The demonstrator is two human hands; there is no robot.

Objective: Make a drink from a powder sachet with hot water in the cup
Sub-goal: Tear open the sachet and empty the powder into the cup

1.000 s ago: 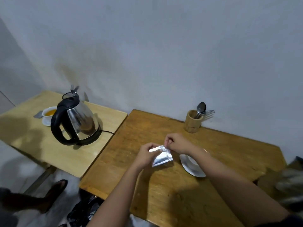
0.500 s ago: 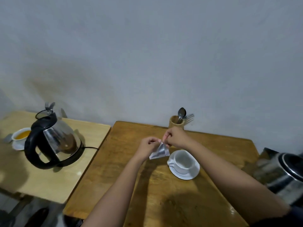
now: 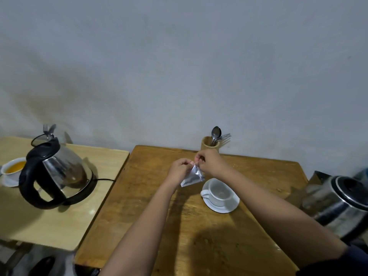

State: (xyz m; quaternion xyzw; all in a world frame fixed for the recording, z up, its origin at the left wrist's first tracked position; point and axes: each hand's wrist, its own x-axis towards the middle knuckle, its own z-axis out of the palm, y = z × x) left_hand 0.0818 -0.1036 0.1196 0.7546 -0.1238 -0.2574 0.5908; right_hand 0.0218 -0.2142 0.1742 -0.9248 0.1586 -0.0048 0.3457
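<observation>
A silver powder sachet [image 3: 192, 177] hangs between both hands above the brown wooden table [image 3: 155, 212]. My left hand [image 3: 179, 170] pinches its top left corner and my right hand [image 3: 210, 162] pinches the top edge beside it. Just below and right of the sachet stands a white cup [image 3: 220, 193] on a white saucer [image 3: 229, 206]; the cup looks empty. A steel kettle [image 3: 334, 204] sits at the right edge, partly cut off by the frame.
A bamboo holder [image 3: 208, 145] with spoons and a fork stands at the wall. On the lighter left table [image 3: 59, 222] are a second steel kettle [image 3: 55, 172] with a black handle and cord, and a cup of orange liquid [image 3: 13, 168].
The view has swung right and down, bringing the right kettle into sight. Both hands keep hold of the sachet, which now hangs more upright above the cup's left side.
</observation>
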